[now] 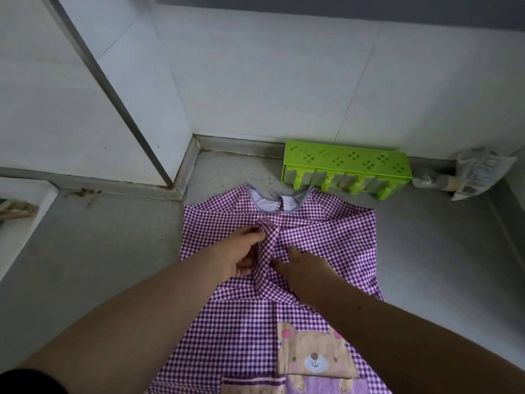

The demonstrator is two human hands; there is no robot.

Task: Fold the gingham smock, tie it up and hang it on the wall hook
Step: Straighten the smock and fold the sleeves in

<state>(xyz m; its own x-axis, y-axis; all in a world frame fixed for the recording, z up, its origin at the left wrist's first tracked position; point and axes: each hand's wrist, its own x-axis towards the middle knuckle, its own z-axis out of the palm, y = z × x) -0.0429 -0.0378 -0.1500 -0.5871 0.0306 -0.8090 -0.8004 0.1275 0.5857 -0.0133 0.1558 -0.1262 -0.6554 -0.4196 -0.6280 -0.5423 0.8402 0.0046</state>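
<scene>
The purple-and-white gingham smock (pixel 335 237) lies flat on the grey counter, collar toward the wall, a bear patch and pocket at its near end. Both sleeves are folded in across the chest. My left hand (pixel 241 254) grips a bunched fold of sleeve fabric at the middle of the smock, thumb and fingers curled round it. My right hand (pixel 304 268) lies just right of that fold with its fingers spread, pressing the cloth down. No wall hook is in view.
A green plastic rack (pixel 346 160) stands against the tiled wall just behind the collar. A crumpled clear plastic bag (pixel 477 172) lies in the back right corner. A white sink edge (pixel 25 217) is at the left. Bare grey counter (pixel 113 245) flanks the smock.
</scene>
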